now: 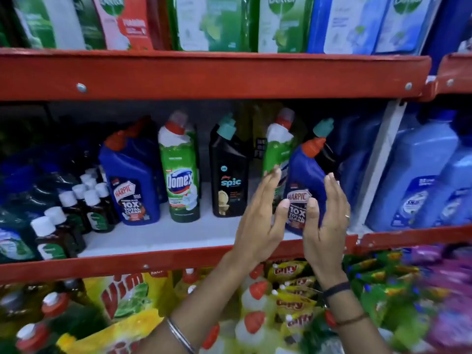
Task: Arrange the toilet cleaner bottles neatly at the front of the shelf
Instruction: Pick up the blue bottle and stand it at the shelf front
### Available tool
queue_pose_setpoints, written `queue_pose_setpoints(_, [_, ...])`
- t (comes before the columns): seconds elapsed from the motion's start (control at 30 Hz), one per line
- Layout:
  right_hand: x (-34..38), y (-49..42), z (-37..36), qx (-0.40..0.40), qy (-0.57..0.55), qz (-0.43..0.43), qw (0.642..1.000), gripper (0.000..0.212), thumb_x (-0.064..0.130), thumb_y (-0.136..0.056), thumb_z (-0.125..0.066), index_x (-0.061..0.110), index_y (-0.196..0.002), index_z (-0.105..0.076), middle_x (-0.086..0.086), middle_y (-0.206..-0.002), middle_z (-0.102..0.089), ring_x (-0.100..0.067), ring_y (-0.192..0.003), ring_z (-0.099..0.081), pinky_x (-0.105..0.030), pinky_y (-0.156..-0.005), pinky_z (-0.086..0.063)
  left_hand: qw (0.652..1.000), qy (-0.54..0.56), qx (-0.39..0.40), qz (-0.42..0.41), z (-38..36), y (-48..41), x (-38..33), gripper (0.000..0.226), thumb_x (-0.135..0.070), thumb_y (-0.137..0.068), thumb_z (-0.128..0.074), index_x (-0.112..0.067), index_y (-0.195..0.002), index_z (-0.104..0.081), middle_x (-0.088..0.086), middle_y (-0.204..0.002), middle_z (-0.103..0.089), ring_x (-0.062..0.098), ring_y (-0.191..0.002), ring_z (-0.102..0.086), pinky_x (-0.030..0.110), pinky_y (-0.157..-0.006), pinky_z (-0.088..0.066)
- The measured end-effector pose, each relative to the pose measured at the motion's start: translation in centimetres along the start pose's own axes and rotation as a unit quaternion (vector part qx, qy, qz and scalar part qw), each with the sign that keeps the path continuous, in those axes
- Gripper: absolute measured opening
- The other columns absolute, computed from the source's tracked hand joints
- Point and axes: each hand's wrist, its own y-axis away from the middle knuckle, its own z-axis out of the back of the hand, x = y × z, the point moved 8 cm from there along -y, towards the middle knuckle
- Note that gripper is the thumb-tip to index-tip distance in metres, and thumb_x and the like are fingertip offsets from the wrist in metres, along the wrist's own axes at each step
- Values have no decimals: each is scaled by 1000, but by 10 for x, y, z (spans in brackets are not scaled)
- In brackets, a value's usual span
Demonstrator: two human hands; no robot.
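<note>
On the white shelf (163, 237) stand a blue Harpic bottle (130, 182), a green Domex bottle (181, 175) and a black Spic bottle (228, 180), spaced apart. A second blue Harpic bottle (306, 172) stands slightly tilted near the shelf's front right. My right hand (325, 226) grips it, thumb on the label and fingers round its right side. My left hand (258, 218) lies flat against its left side with fingers spread. Behind it are another green Domex bottle (277, 144) and a teal-capped black bottle (323, 127), both partly hidden.
Small dark bottles with white caps (66, 215) crowd the shelf's left end. Large light-blue bottles (421, 180) fill the neighbouring bay on the right. A red shelf beam (204, 75) runs overhead with refill pouches above. Below are Vim pouches (122, 297) and red-capped bottles.
</note>
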Motion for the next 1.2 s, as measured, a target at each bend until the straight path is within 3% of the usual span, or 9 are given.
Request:
queue_pose_setpoints(0.3, [-64,12,-17,67,-24,-127,989,59,30,-98,-44,21,-150,-16,-9,-149,-34,0,-127,-29,-5,-98,-18,948,140,98,269,-68,-12,67,46,-15,-99,-43,-26,-143,-33,4,-137,-55,19,-121,-54,24,-95,-46])
queue_pose_setpoints(0.37, [-68,11,-17,64,-29,-130,989,57,27,-97,-46,21,-148,-22,-10,-145,-39,-11,-128,-37,-7,-98,-25,946,128,99,281,-69,-14,73,46,-12,-98,-45,-23,-142,-35,8,-137,-55,22,-122,-54,31,-99,-46])
queue_pose_setpoints(0.53, [-77,3,-15,70,-97,-170,978,52,21,-93,-56,19,-142,-37,-8,-139,-51,-24,-126,-51,-48,-102,-47,946,131,64,289,-55,-14,73,40,-6,-92,-57,-10,-131,-47,18,-124,-64,29,-115,-61,38,-97,-51])
queue_pose_setpoints(0.63, [-67,-3,-16,83,-148,-162,972,51,22,-91,-59,23,-139,-42,-1,-130,-59,-4,-112,-60,-21,-84,-55,954,99,41,279,-36,-12,68,37,-11,-90,-61,-13,-126,-52,12,-114,-69,19,-98,-65,16,-78,-53])
queue_pose_setpoints(0.7, [-57,-4,-21,91,-182,-162,966,50,20,-90,-61,23,-137,-45,5,-121,-62,9,-101,-61,-8,-72,-50,957,89,26,275,-18,-9,65,37,-13,-89,-63,-14,-125,-53,8,-110,-71,16,-95,-66,27,-81,-58])
queue_pose_setpoints(0.8, [-30,0,-29,102,-202,-149,963,49,21,-88,-63,30,-134,-46,26,-116,-60,15,-100,-59,-5,-73,-48,956,95,-5,276,14,0,60,38,-11,-88,-64,-16,-124,-52,5,-112,-70,19,-102,-67,38,-87,-58])
queue_pose_setpoints(0.9, [0,8,-45,120,-223,-141,957,49,17,-88,-64,45,-124,-46,43,-106,-59,16,-101,-58,-3,-75,-46,954,103,-46,276,51,14,60,41,-7,-87,-64,-17,-125,-54,-1,-108,-68,-1,-94,-66,20,-80,-57])
queue_pose_setpoints(1.0, [29,18,-69,147,-252,-139,946,47,14,-87,-65,32,-127,-48,29,-110,-60,13,-98,-60,-7,-77,-50,950,126,-82,273,90,30,59,43,-1,-87,-62,-24,-123,-54,-8,-105,-68,-11,-93,-65,17,-81,-57])
queue_pose_setpoints(1.2, [86,43,-123,203,-293,-137,924,43,17,-85,-67,31,-122,-50,23,-110,-61,9,-98,-63,-12,-77,-53,943,106,-147,280,168,63,70,52,0,-89,-59,-31,-131,-51,0,-118,-69,14,-111,-65,44,-92,-57])
